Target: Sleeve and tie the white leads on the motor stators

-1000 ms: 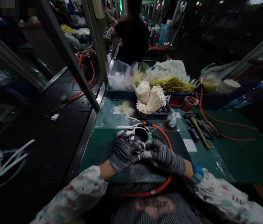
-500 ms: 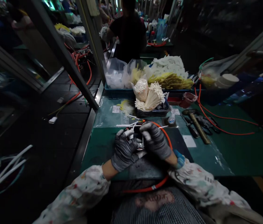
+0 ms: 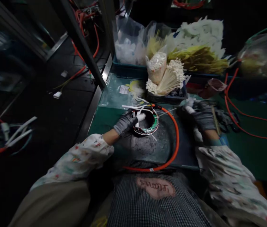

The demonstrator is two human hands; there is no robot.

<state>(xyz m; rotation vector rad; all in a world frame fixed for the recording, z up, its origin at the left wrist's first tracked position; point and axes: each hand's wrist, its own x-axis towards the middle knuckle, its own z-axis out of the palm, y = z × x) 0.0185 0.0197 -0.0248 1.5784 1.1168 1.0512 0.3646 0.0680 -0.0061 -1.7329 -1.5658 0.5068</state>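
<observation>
My left hand (image 3: 126, 123), in a grey glove, grips the left rim of a dark ring-shaped wound coil (image 3: 147, 123) with green, white and red wires, lying on the green bench mat (image 3: 105, 126). An orange cable (image 3: 175, 132) loops from the coil round toward my lap. My right hand (image 3: 201, 117), gloved too, is out at the right of the bench with its fingers curled over the tools there; a white tip shows at its fingers. What it holds is blurred.
Bundles of white-tipped sticks (image 3: 169, 80) stand in a dark tray behind the coil. A blue bin (image 3: 126, 70) holds plastic bags and yellow and white material. A reddish cup (image 3: 212, 86) and thin orange wire (image 3: 240, 124) lie right. A metal frame post (image 3: 83, 47) slants left.
My right hand left the coil and swung out to the right over the tools. My left hand stayed on the coil. The view dropped down and closer to the bench.
</observation>
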